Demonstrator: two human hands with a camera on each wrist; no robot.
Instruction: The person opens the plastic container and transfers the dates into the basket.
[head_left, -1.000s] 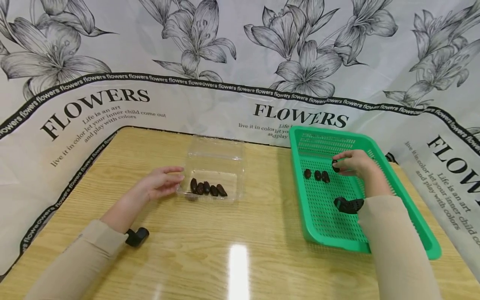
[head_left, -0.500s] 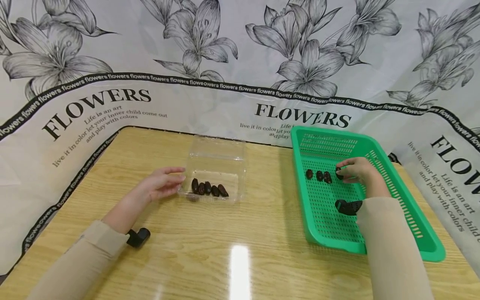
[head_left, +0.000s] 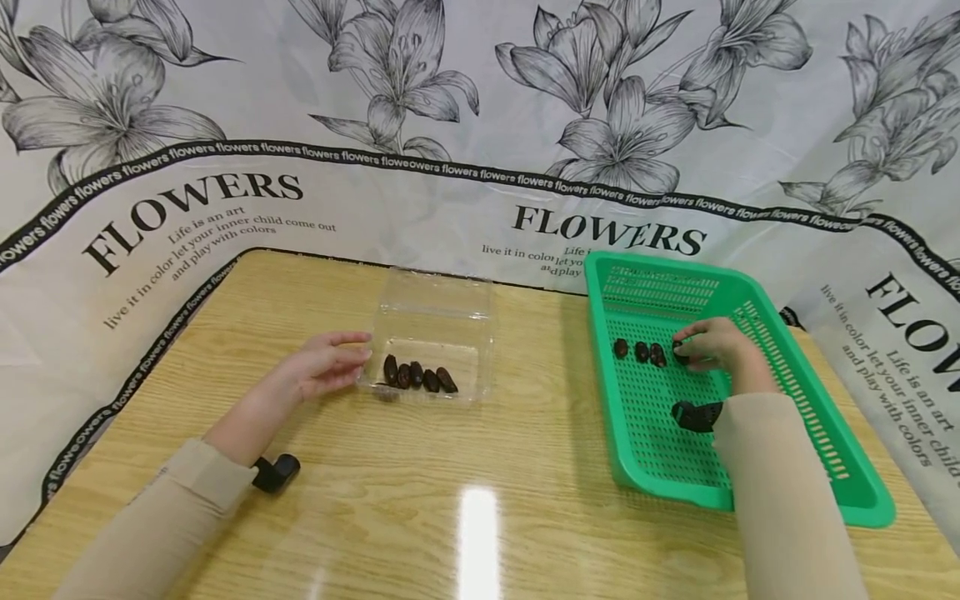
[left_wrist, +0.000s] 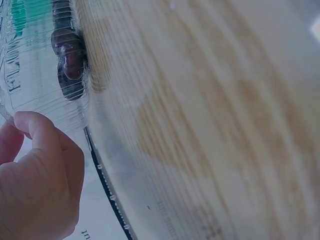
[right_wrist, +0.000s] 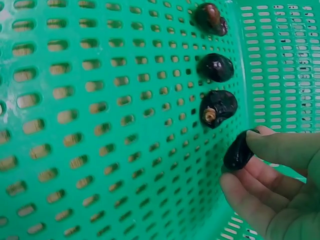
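My right hand [head_left: 716,346] pinches a dark, glossy date [right_wrist: 239,151] between thumb and fingers, low in the green basket [head_left: 637,479]. Three more dates stand in a row beside it, the nearest one [right_wrist: 218,108] showing a pale stem end. My left hand [head_left: 326,367] is at the left side of a clear plastic box [head_left: 480,350] with its lid folded back. In the left wrist view, thumb and finger pinch the rim of that box. Several dates [head_left: 416,375] lie in a row along the front of the box.
The box and basket stand apart on a wooden table [head_left: 375,500], box at mid-left and basket at right. A white cloth [head_left: 405,208] with printed flowers rises behind the table. Black camera mounts [head_left: 276,473] sit on both wrists.
My right hand has lowered slightly with its date, bringing it down beside the row in the basket. The left hand has stayed at the box.
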